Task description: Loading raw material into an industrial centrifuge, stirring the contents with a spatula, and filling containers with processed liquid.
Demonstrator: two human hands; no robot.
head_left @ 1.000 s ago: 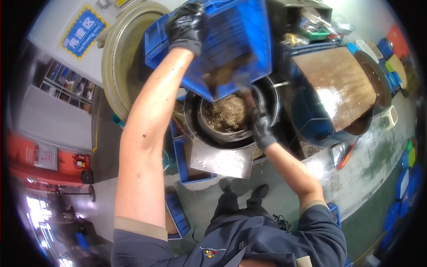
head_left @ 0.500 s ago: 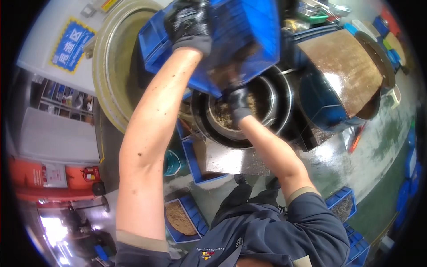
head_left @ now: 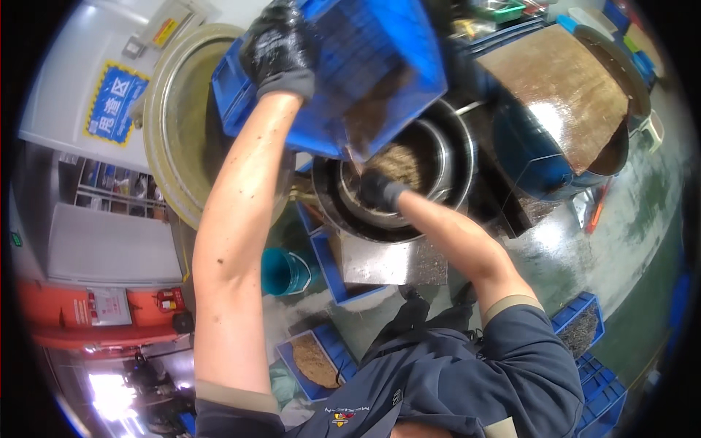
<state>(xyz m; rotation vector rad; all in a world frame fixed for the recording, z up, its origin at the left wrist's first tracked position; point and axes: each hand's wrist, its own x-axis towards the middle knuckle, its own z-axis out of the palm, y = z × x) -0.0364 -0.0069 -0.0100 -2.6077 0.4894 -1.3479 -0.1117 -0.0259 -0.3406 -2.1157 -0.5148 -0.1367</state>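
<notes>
My left hand [head_left: 281, 47] fingers clamp the tilted blue crate [head_left: 365, 73] above the drum [head_left: 409, 175]; right hand [head_left: 376, 191] grips its lower corner. Best I tip slowly, mouth over the drum.

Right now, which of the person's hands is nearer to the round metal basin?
The right hand: it sits at the round metal basin, over its near rim. The left hand is higher up, gripping the tilted blue crate above it.
</notes>
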